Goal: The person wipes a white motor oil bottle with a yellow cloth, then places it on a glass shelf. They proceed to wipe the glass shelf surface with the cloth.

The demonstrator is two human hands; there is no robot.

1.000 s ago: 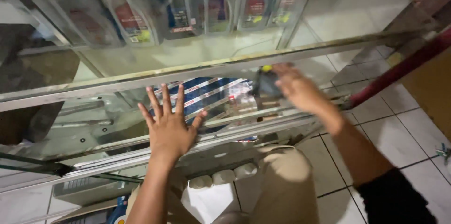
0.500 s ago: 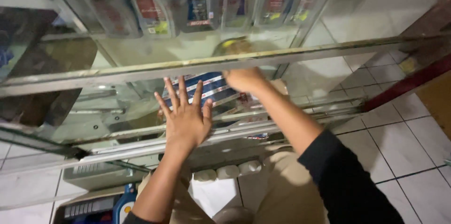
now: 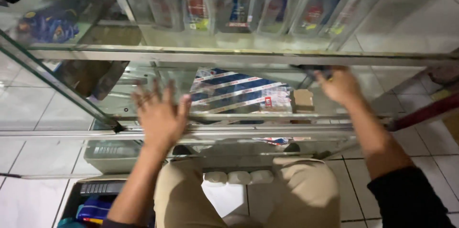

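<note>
Only one view here, worn on the head. Looked steeply down over a glass shelf (image 3: 239,56) at close range, with both hands near: left hand (image 3: 160,115) in the lower left, right hand (image 3: 340,85) at the right. Faced forward along the forearms toward packaged goods (image 3: 229,3) at the top edge. Caught knees (image 3: 239,194) and tiled floor (image 3: 397,27) at the bottom and right. No second view to overlap with.

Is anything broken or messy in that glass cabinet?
Nothing looks broken or spilled. The left hand lies flat on the glass pane, the right hand is at the shelf edge. Striped boxes and a small cardboard box sit inside, somewhat loosely stacked.
</note>
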